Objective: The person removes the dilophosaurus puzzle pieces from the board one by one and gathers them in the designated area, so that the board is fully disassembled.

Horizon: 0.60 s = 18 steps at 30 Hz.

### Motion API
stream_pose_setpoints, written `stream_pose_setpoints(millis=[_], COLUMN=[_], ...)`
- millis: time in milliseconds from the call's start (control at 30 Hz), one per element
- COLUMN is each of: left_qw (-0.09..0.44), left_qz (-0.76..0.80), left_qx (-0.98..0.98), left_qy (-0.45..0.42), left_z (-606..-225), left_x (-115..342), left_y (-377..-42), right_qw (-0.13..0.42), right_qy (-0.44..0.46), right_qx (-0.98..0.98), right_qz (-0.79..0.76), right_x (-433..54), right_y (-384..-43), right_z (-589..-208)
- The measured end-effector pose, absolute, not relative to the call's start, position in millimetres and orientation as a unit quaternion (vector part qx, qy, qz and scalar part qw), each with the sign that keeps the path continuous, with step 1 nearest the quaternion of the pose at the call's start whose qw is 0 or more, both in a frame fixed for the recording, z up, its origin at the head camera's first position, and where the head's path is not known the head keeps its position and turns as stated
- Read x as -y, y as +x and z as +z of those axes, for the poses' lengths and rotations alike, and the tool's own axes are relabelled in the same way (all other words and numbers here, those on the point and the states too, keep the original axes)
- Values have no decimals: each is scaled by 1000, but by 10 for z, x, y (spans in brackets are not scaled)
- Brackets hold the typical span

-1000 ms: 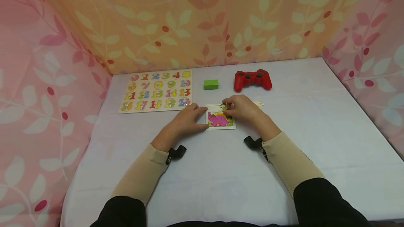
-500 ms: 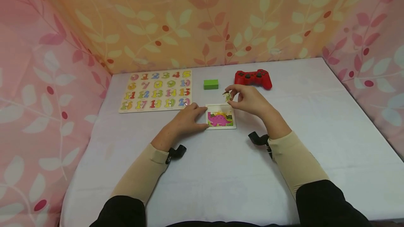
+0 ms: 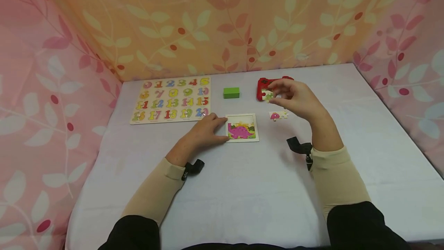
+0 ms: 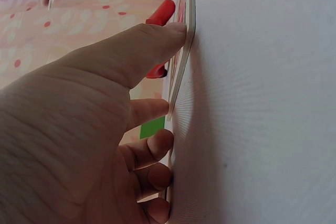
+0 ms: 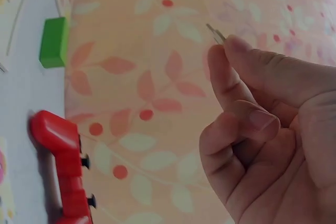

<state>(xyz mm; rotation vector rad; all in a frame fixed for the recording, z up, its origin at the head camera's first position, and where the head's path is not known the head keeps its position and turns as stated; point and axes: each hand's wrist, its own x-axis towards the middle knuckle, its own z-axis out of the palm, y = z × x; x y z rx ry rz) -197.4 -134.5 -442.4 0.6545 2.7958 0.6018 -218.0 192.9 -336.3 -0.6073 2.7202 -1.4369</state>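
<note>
Now in the right hand (image 3: 296,97): a piece (image 3: 267,95), pinched between thumb and forefinger, raised.
Left hand (image 3: 207,131): loosely spread, thumb and forefinger touching the frame (image 3: 241,119) just to its right.
Piece: probably light, thin, stiff; grip its edges, sparing the tabs.
Loose part (image 3: 274,116): flat, just nearer than the right fingertips; likely wants a fingernail underneath.
Frame: likely rigid; brace its sides.

Curtained tabletop booth, leaf-print cloth (image 3: 215,22) on three sides, white-covered table (image 3: 236,192), kind of room unclear
</note>
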Motion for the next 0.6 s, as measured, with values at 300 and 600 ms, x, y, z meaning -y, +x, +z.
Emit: stream_pose_setpoints(millis=[300,600], left_qw=[105,104], left_qz=[203,202], left_qx=[-948,-949], left_qy=[221,220], left_z=[-4425,-4415], left_x=[1342,1345], left_y=[-1978,-1967], right_qw=[8,5], right_qy=[-153,-171], right_qx=[-877,-871], right_qz=[-456,-461], right_x=[-2265,-2622], right_y=[-2154,-2168], right_z=[-3251,-3271])
